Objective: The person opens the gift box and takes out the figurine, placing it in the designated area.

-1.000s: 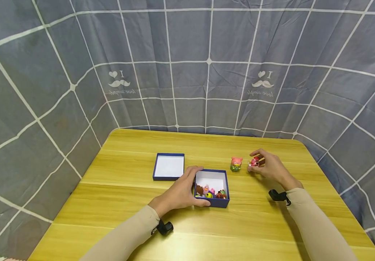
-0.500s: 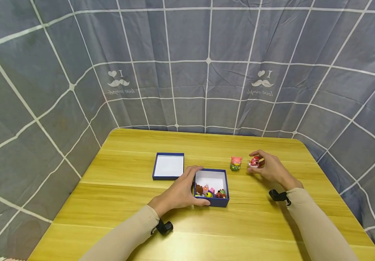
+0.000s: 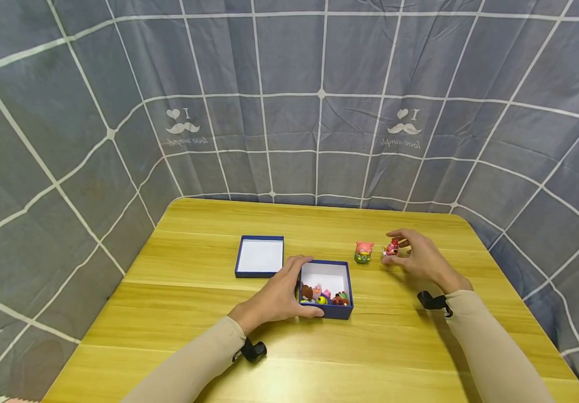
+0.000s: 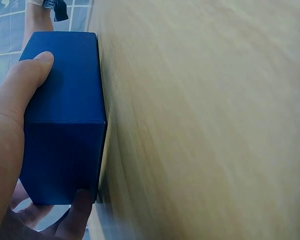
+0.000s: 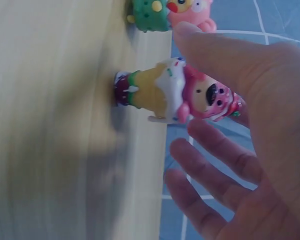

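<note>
My left hand (image 3: 276, 291) grips the left side of a blue box (image 3: 351, 291) with a white inside. In the left wrist view, the thumb lies on one outer wall of the box (image 4: 65, 90) and a fingertip touches another. Several small toy figurines (image 3: 321, 298) lie in the box. My right hand (image 3: 422, 260) is around a pink-headed figurine (image 5: 157, 92) with a yellow, white-topped body, upright on the table. Its thumb and fingers are spread and look apart from the toy; the index finger is mostly hidden. Left of it stands a pink and green pig figurine (image 3: 363, 253).
A blue-rimmed box lid (image 3: 260, 256) lies inside up, behind and left of the box. The wooden table (image 3: 370, 352) ends at a grey, white-lined curtain (image 3: 289, 134) at the back and sides.
The right hand has drawn slightly to the right, its fingers a little wider around the pink-headed figurine. The left hand and box stay in place.
</note>
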`<state>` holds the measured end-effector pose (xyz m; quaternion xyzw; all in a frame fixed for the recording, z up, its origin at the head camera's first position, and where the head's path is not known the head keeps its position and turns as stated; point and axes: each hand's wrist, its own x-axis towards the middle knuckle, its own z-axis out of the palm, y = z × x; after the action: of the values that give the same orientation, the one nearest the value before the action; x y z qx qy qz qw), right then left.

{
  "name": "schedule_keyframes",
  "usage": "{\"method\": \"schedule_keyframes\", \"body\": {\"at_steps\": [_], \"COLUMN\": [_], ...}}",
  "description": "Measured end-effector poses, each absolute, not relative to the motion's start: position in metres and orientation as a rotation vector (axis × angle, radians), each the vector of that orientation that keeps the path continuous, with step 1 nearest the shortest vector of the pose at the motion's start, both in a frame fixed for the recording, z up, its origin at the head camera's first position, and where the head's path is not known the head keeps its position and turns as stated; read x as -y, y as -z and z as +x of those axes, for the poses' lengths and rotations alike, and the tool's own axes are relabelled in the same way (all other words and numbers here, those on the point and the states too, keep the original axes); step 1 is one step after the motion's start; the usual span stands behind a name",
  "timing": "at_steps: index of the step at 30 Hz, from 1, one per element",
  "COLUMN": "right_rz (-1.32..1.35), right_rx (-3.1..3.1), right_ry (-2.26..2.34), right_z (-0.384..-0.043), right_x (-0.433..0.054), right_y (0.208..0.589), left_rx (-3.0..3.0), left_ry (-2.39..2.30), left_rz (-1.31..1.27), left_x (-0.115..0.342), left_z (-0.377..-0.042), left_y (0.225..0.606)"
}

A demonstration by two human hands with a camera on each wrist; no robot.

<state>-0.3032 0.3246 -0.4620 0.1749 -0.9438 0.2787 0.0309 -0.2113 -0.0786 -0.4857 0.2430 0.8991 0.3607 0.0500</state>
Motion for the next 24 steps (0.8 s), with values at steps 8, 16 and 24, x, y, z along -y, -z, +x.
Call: {"method": "schedule_keyframes", "body": {"at_steps": [8,16,24], "right_rz": [0.599,0.714,0.984], "right_rx": [2.816,2.729,2.735], "right_ry": [-0.756,-0.638,-0.623], "right_z": [-0.295,-0.281,-0.264], "right_x": [-0.319,-0.298,-0.265], "right_y": [0.448,0.426,0.411], "left_rx": [-2.730,-2.726,-2.728], "left_ry": [-1.089,-1.085,-1.084], "left_rz": [0.734,0.726,0.727], "left_x": [0.078,0.078,0.078], "left_z": [-0.211,-0.212,-0.212], "left_y": [0.484,0.484,0.485]}}
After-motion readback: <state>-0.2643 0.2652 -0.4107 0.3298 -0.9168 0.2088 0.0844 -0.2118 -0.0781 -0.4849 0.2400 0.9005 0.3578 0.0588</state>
